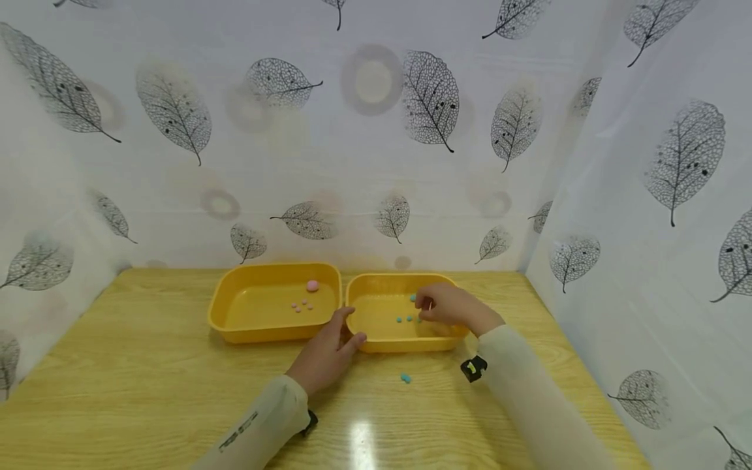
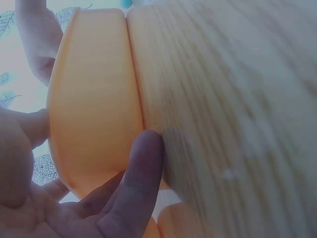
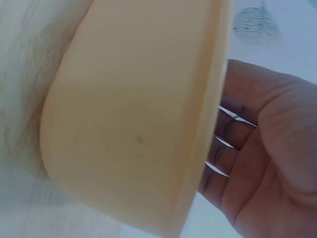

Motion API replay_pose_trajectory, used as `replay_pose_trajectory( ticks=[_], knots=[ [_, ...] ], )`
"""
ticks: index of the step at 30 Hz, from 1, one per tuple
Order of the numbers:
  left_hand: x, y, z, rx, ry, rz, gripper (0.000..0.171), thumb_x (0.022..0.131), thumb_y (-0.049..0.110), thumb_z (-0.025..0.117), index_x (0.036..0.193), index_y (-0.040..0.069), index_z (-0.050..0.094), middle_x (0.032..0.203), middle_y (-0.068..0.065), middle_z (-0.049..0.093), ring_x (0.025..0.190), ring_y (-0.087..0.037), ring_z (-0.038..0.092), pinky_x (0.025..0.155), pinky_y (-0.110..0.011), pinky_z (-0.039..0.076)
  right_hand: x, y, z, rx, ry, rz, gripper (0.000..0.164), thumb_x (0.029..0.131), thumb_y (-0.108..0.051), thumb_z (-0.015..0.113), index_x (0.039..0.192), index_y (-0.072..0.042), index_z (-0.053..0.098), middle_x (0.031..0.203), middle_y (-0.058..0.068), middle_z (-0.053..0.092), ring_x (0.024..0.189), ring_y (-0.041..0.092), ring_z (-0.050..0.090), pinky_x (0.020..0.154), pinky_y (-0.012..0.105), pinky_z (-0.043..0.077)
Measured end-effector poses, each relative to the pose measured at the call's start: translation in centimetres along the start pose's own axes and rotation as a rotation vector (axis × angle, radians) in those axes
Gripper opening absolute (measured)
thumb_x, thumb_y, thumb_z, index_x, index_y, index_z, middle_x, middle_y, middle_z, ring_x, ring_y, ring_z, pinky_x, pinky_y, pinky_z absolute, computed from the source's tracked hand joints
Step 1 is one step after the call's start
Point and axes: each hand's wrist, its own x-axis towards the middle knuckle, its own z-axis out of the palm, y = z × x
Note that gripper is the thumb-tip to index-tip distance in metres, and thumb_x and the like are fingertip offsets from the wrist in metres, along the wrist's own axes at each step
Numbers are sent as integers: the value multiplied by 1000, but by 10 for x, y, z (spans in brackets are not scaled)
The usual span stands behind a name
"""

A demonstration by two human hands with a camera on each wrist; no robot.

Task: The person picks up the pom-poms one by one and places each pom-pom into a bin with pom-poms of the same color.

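Two shallow yellow trays stand side by side on the table. My left hand (image 1: 325,352) holds the near left corner of the right-hand tray (image 1: 382,346), thumb on the front wall and fingers by its left side. In the left wrist view, its fingers (image 2: 143,163) lie against the outer wall. Over the tray's right part my right hand (image 1: 451,305) reaches in with bent fingers, near small blue pieces (image 1: 409,318). Its fingertips are behind the tray wall in the right wrist view, so whether it pinches a piece is unclear.
The left-hand tray (image 1: 235,336) contains a larger pink ball (image 1: 313,286) and several small pink pieces (image 1: 297,310). A blue piece (image 1: 406,378) lies on the wooden table (image 1: 147,391) in front of the right-hand tray. Leaf-patterned white curtains (image 1: 352,163) enclose the back and sides.
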Motion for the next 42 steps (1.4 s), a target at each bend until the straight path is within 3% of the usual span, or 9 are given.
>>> replay_pose_trajectory(
  ticks=[5,11,17,23,29,35,42],
  knots=[
    [-1,0,-1,4,6,-13,64,106,47,56,159,18,34,117,-2,63,94,-15,61,91,-46,53,-18,-4,5,31,75,-69,6,97,-12,72,101,-8,72,91,-6,68,80,9,60,77,32,54],
    [0,1,0,6,-1,-6,66,105,50,57,159,20,34,119,-2,63,100,-17,63,95,-48,53,-45,-10,14,3,155,-44,4,99,-17,71,101,-14,71,90,-11,64,78,5,56,73,30,52],
    [-1,3,0,-2,-9,-9,66,105,50,56,159,21,34,120,-2,62,101,-17,63,95,-48,53,-63,-12,19,19,245,-29,6,99,-17,71,104,-14,71,95,-10,66,82,11,59,75,32,53],
    [-1,3,-1,-6,-5,-21,65,105,49,57,159,21,34,119,-1,61,97,-17,61,93,-47,53,-66,-21,17,-76,333,-130,9,94,-13,76,102,-15,72,97,-7,69,85,17,63,78,34,56],
    [0,2,0,1,-5,-29,66,104,50,58,159,23,33,120,-1,61,97,-17,61,94,-46,53,-68,-37,15,-91,285,-224,9,94,-12,76,102,-12,73,93,-7,68,78,15,60,71,26,53],
    [2,0,0,0,-3,-33,67,104,52,57,159,23,32,122,-1,61,100,-17,62,94,-47,54,-66,-45,18,-100,232,-217,7,94,-12,75,101,-10,73,86,-10,65,73,3,55,66,23,51],
    [2,0,1,-1,-1,-25,67,104,50,58,159,22,33,120,-1,62,97,-17,61,93,-45,54,-65,-49,22,-83,162,-200,6,94,-11,75,99,-11,72,84,-12,64,71,1,54,66,23,51]
  ],
)
